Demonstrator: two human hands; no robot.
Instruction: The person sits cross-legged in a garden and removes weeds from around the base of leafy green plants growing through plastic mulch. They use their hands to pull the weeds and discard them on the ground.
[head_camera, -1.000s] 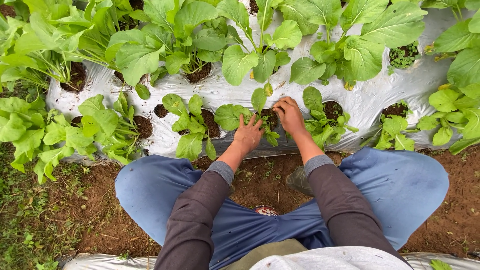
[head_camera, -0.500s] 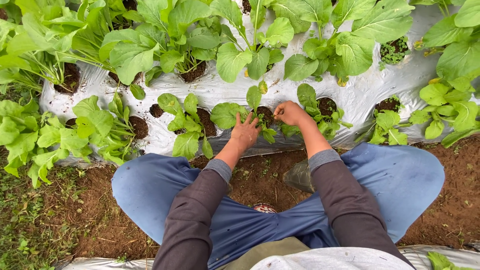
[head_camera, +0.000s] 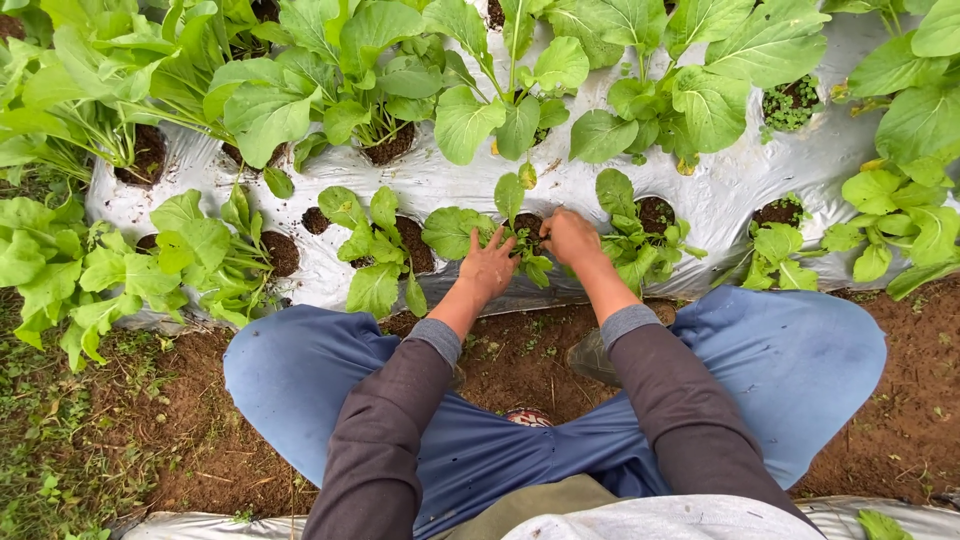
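So I'm squatting at the bed, both hands at one planting hole in the silver plastic mulch. My left hand lies open, fingers spread, resting on the small seedling. My right hand is curled into the hole; can't tell what it's pinching. Looks like weeding or thinning around the stem, so next needs a gentle pull without uprooting it.

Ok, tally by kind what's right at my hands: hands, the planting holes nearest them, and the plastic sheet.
Hands: 2, left hand and right hand
Planting holes: 3, middle hole, left hole, right hole
Silver sheet: 1
Total: 6
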